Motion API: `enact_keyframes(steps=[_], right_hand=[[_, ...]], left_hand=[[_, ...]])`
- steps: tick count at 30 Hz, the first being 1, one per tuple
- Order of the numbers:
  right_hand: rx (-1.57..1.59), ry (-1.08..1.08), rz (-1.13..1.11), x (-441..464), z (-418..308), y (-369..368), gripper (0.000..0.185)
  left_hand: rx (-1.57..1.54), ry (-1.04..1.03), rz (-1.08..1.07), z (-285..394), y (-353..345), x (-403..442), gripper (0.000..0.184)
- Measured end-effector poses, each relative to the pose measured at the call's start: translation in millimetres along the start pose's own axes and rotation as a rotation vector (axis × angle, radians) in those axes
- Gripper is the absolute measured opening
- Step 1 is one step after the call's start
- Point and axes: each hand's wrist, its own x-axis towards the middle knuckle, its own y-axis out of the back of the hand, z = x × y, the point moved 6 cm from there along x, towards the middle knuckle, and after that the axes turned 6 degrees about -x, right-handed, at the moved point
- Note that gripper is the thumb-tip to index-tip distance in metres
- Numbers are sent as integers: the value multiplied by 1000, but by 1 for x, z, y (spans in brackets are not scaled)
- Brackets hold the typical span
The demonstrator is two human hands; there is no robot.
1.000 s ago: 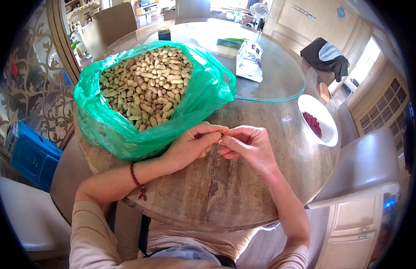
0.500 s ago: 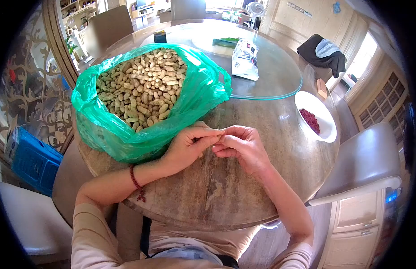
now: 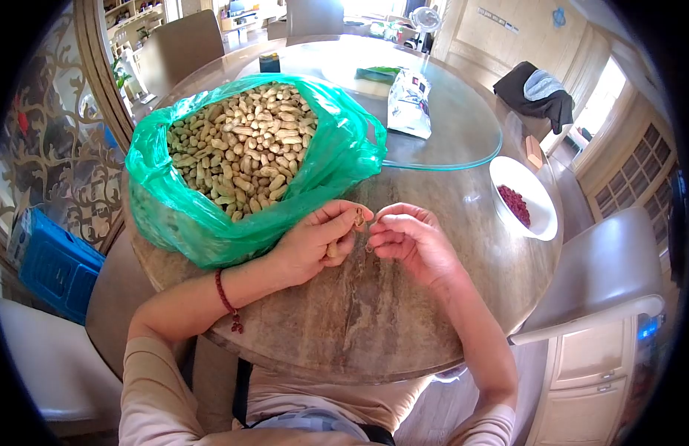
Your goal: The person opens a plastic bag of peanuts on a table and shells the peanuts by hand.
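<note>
In front of the green bag, my left hand pinches a broken peanut shell between thumb and forefinger. Another whole peanut shows between its curled lower fingers. Just to the right, a small gap away, my right hand has its thumb and fingertips drawn together; a small bit shows by the lower fingers, too small to name. Unshelled peanuts fill the green plastic bag at the left. Reddish shelled kernels lie in a white bowl on the right.
The round brown table carries a glass turntable. On it rests a white printed packet beside a green packet. A dark jar stands behind the bag. A grey chair is at the right.
My hands, which met at the fingertips, have parted slightly. The peanut shell in my left hand now shows broken open. The view has shifted a little.
</note>
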Motion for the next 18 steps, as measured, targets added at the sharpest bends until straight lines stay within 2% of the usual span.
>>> enact_keyframes(steps=[4, 6, 8, 10, 12, 14, 16, 18], right_hand=[[-26, 90, 176, -3, -20, 14, 10], [-393, 375, 406, -11, -49, 33, 6], [-1109, 847, 846, -33, -84, 57, 5], [-1453, 934, 1212, -55, -111, 80, 9], [-1474, 755, 1432, -71, -121, 118, 11], [-1832, 607, 1523, -79, -121, 153, 12], [-1808, 425, 1488, -77, -112, 182, 14], [-1856, 439, 1449, -72, -107, 175, 17]], left_hand=[[-30, 79, -18, 0, -4, 0, 21], [-25, 127, -48, -4, -5, 1, 20], [-6, 138, -49, -5, 0, 0, 20], [-11, 120, -64, -3, -6, 0, 19], [-19, 148, 1, -2, -6, -2, 19], [-48, 159, -1, -3, -4, -3, 19], [-75, 165, -6, -5, 0, -2, 19], [-161, 202, -62, -9, 1, -3, 19]])
